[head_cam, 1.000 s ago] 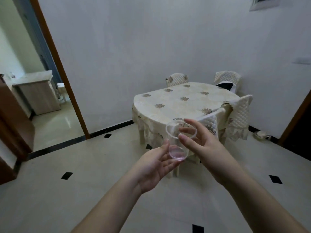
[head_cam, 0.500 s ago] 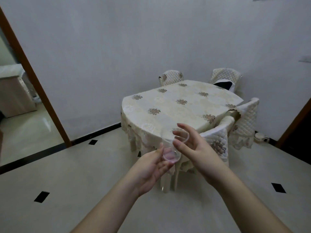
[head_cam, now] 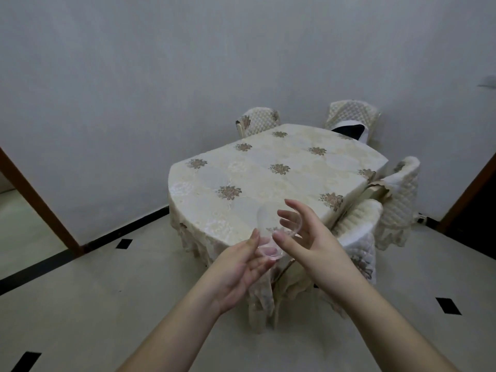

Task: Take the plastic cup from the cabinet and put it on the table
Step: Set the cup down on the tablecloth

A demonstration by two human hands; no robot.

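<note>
Head view: we held the clear plastic cup point(head_cam: 271, 232), apparently empty, between left hand point(head_cam: 241, 269) and right hand point(head_cam: 308, 245), above the table point(head_cam: 268, 178) edge.

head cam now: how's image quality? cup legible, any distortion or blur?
Head view: soft, even light, no hard shadows or glare. Wide-angle distortion bends the door frame and floor lines. The clear plastic cup, held between the left hand and right hand, nearly vanishes against the pale tablecloth of the table; only its rim and base read. The whole frame is slightly soft.
</note>
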